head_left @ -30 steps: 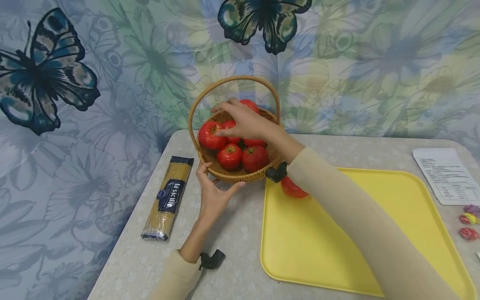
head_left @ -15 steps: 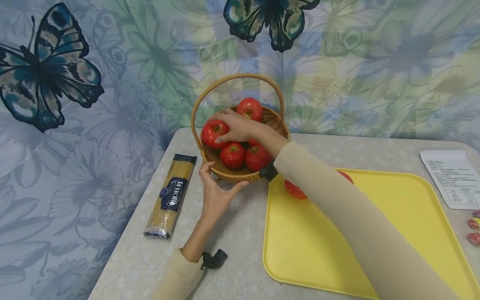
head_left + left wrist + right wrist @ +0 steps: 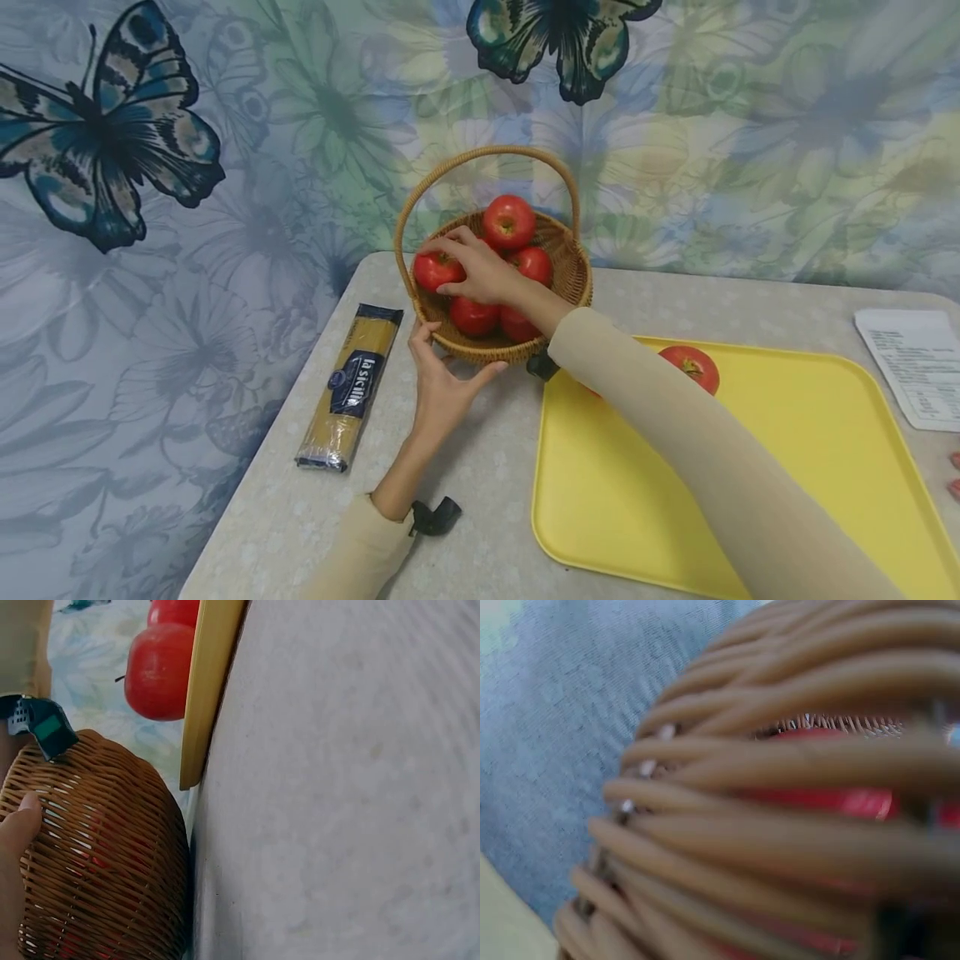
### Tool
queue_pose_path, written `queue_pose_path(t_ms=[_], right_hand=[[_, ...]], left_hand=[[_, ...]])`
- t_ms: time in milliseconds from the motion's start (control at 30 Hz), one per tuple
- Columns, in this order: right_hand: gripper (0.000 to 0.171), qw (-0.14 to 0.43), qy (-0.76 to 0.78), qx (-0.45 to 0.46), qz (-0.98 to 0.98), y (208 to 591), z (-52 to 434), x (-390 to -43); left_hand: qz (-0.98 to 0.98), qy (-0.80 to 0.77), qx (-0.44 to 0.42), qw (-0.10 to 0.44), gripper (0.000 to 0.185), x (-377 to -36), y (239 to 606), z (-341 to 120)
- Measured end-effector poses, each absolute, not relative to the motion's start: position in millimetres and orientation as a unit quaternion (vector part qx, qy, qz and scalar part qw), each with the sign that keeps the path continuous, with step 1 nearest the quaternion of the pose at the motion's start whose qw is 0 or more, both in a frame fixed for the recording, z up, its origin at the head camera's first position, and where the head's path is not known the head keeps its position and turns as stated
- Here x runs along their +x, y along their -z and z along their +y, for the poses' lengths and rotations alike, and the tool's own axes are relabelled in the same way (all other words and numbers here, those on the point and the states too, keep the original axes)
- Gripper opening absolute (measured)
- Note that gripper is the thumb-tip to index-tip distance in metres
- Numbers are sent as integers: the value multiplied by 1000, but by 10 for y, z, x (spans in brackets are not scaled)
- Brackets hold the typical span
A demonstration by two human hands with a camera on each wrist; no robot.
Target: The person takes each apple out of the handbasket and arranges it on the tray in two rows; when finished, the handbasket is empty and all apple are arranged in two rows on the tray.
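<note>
A wicker basket point(image 3: 581, 279) with a tall handle stands at the back of the table, holding several red apples point(image 3: 510, 223). Inside it, my right hand point(image 3: 480, 271) has fingers and thumb around the left apple point(image 3: 433, 272), partly covering it. My left hand point(image 3: 438, 387) holds the basket's front left, fingers near the rim and thumb spread along the front. In the left wrist view, that thumb point(image 3: 24, 821) lies against the woven wall point(image 3: 112, 847). The right wrist view is filled by blurred wicker point(image 3: 780, 765), with red showing through the gaps.
A yellow tray point(image 3: 750, 483) lies to the right, bearing a red apple point(image 3: 692, 368); another is mostly behind my right sleeve point(image 3: 675, 417). A spaghetti pack point(image 3: 352, 383) lies on the left. A printed sheet point(image 3: 911, 367) lies at the right, and a patterned wall hanging point(image 3: 300, 167) rises behind.
My right hand has come down onto the left apple, uncovering the back one. My left hand keeps its place on the basket. The view has shifted slightly left.
</note>
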State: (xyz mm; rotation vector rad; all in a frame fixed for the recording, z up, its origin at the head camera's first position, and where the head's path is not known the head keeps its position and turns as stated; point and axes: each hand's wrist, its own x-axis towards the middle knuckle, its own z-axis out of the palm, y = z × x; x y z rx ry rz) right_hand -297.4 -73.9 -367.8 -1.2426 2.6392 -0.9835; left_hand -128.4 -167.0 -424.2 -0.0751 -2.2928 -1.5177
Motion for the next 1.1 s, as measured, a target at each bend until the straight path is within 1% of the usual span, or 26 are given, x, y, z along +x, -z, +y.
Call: queue_pose_path(t_ms=[200, 333, 433, 567, 700, 933, 1100], right_hand=[[56, 13, 343, -400, 850, 3618, -600, -2934], [55, 0, 362, -395, 844, 3484, -382, -2810], [55, -27, 371, -400, 838, 3385, -118, -2670], [56, -69, 384, -392, 833, 3289, 381, -2411], [58, -78, 383, -351, 851, 3270, 998, -2119], [63, -100, 318, -267, 904, 3553, 2096, -1670], [66, -104, 288, -214, 927, 3804, 2651, -1371]], left_hand=[[-818, 545, -22, 183, 89, -1260, 4213, -1653], [-815, 548, -21, 186, 93, -1326, 4392, -1719], [-816, 545, -20, 190, 96, -1384, 4535, -1768], [-817, 543, -21, 191, 98, -1373, 4517, -1760], [-816, 544, -25, 195, 99, -1370, 4502, -1755], [-817, 542, -22, 195, 99, -1364, 4509, -1757], [-817, 543, -21, 192, 97, -1356, 4509, -1756]])
